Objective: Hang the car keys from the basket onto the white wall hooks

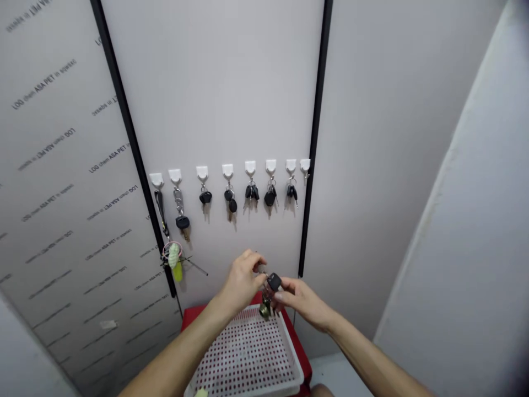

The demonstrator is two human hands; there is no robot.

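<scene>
Above the far edge of a white basket, my left hand (244,278) pinches the ring end of a bunch of keys (274,282). The bunch has a black key head or fob and brass-coloured pieces dangling below it. My right hand (303,300) grips the same bunch from the right, thumb and fingers closed near the black fob. Some of the keys are hidden by my fingers. On the wall ahead, a row of white hooks (227,171) holds several key sets (230,203). The hook at the far right (305,165) carries a small silver piece.
The white perforated basket (295,361) stands on a red stool or box (305,353), with a pale green thing (201,393) at its near edge. At left hangs a strap with green charms (174,256). Black strips (317,110) border the wall panel, and a pale wall (467,220) rises at right.
</scene>
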